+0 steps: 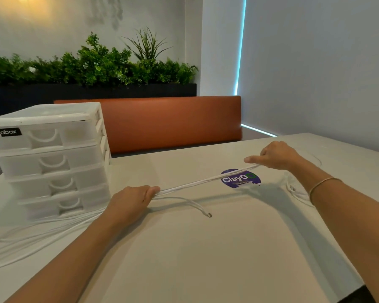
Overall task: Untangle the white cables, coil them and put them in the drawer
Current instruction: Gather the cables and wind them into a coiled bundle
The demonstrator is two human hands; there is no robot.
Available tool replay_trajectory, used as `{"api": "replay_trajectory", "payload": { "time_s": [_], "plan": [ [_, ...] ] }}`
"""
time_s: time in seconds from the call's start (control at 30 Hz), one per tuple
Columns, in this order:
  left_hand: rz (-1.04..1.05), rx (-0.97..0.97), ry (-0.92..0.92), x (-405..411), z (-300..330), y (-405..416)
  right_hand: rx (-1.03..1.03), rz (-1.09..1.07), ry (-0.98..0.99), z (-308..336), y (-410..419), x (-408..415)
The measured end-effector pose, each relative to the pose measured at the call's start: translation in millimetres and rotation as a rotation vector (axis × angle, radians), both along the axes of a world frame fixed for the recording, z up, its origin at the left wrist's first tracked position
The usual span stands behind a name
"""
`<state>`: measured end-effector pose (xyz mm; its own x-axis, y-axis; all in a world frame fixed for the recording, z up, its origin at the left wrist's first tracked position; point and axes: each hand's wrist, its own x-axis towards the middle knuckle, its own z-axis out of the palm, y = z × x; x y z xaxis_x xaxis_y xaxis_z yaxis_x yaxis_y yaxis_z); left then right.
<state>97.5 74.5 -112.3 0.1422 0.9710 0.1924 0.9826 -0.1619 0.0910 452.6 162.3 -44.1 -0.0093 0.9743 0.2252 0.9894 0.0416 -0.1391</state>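
Our left hand [133, 199] and right hand [276, 155] pinch thin white cables [206, 180] taut between curled fingers, straightening them for coiling.

Drawer unit [50, 158] blocks table [206, 248] left; taut cables [206, 181] cross mid; near side open.

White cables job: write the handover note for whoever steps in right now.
Left hand grips the white cables; right hand pinches the same strands, stretched taut between the hands above the table.
One plug end lies loose on the table; more cable trails off to the left.
Drawer unit stands at left, all drawers closed.
Done: strands being straightened.
Left: finish untangling, coil, open a drawer, stow.
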Motion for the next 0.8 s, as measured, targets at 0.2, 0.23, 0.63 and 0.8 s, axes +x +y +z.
{"api": "replay_trajectory", "payload": {
  "time_s": [0.2, 0.23, 0.63, 0.8],
  "plan": [
    [0.044, -0.018, -0.082, -6.2, -7.0, 3.2, 0.187, -0.281, -0.271, 17.7, -5.9, 74.3],
    [0.038, -0.026, -0.082, -3.3, -8.0, 3.7, 0.230, -0.307, -0.342, 17.7, -4.1, 79.8],
    [0.041, 0.033, -0.178, -0.7, -6.0, 5.4, -0.230, 0.484, 0.121, -43.5, -36.3, -79.4],
    [0.048, 0.041, -0.211, -3.8, -5.2, 6.6, -0.272, 0.452, -0.102, -51.4, -29.3, -84.0]
  ]
}}
